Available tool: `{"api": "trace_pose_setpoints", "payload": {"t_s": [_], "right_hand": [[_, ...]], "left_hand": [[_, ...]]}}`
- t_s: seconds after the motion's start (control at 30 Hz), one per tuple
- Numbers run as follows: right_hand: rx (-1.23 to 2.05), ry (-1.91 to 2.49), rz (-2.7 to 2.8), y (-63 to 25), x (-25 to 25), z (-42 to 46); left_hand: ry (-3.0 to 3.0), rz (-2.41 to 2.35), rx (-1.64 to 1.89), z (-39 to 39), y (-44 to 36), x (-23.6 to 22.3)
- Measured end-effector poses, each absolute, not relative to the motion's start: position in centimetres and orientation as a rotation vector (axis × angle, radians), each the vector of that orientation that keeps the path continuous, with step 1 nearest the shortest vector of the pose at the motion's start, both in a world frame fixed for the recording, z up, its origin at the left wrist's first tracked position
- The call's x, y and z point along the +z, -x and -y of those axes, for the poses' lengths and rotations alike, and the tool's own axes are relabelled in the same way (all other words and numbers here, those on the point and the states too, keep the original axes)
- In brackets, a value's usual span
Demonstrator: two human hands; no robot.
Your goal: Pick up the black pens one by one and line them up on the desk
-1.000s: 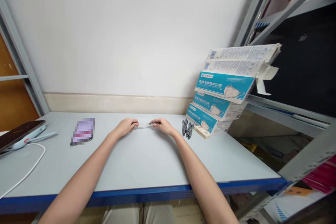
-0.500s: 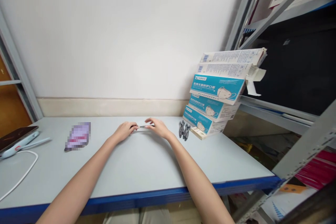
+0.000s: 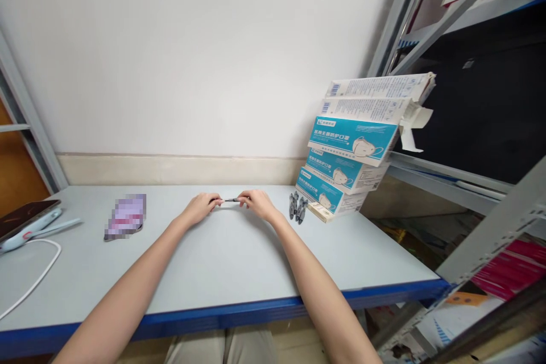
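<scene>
A storeroom-like work corner: metal shelving [image 3: 490, 233] at right, stacked mask boxes [image 3: 352, 139] on a blue-edged worktop [image 3: 222, 273] at centre.

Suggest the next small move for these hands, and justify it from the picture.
Perhaps ease the right hand back slightly along the slim dark item while the left hand steadies it: fingers cover both ends, so whether it is one piece cannot be told.
</scene>
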State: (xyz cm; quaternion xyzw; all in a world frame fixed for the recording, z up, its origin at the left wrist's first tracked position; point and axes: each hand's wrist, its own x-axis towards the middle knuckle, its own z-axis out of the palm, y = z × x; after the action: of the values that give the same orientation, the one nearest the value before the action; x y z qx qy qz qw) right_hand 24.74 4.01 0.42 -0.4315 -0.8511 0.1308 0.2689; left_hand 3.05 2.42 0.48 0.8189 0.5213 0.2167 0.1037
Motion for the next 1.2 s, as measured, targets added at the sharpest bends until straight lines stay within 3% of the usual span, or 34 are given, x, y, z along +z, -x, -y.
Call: {"api": "trace_pose_setpoints", "payload": {"t_s": [0.73,0.87,1.03,1.2], "right_hand": [[0.209,1.156,2.220,-24.2,0.8,-3.5],[0.215,1.173,2.220,-24.4,0.7,-3.7],[0.237,1.208,2.164,-24.6,1.0,-3.8],[0.210,1.209,2.206,-25.0,1.2,-3.8]], "left_hand": [[-2.377,-1.512,0.882,-2.4,-3.0,0.5],[-2.290,-1.473,0.788,-2.8,-2.6,0.5],[-2.134,-1.381,1.029,-3.4,-2.6,0.1],[-2.086,-1.269,0.847,-3.4,-2.7,-0.2]]}}
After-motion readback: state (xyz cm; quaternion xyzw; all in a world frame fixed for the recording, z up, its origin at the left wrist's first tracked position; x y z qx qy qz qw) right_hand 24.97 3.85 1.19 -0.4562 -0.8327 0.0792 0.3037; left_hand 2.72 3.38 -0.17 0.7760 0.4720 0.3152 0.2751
